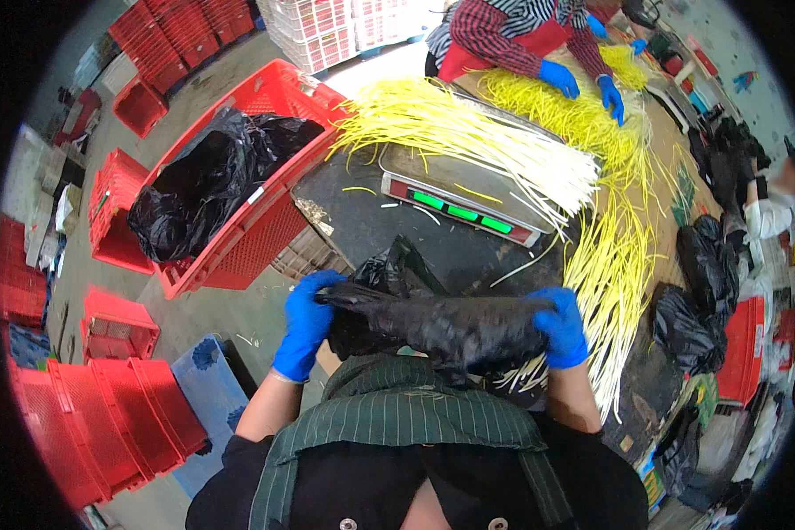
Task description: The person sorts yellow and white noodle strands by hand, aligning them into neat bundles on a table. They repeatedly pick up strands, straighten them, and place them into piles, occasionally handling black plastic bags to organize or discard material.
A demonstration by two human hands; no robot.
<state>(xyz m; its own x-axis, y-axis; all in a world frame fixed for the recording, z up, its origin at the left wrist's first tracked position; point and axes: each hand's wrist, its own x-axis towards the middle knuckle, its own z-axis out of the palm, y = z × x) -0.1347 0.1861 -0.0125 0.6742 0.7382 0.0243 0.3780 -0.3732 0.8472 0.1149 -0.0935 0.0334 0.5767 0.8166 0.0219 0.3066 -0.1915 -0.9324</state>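
Note:
A black plastic bag (437, 324) stretches between my two blue-gloved hands, close in front of my striped apron. My left hand (308, 324) grips its left end, where the film is bunched. At the other end my right hand (563, 328) holds the bag, just beside long yellow and white stalks (609, 291). Beyond the bag is a digital weighing scale (464, 202) with lit green displays. Across its metal plate lies a thick bundle of yellow stalks with white ends (464, 139).
Left of the table (351, 212) stands a red plastic crate (238, 258) containing black bags (218, 172). A co-worker in blue gloves (560, 78) handles yellow stalks at the far side. Filled black bags (689, 324) lie at right. Stacked red crates (106, 424) occupy the floor at lower left.

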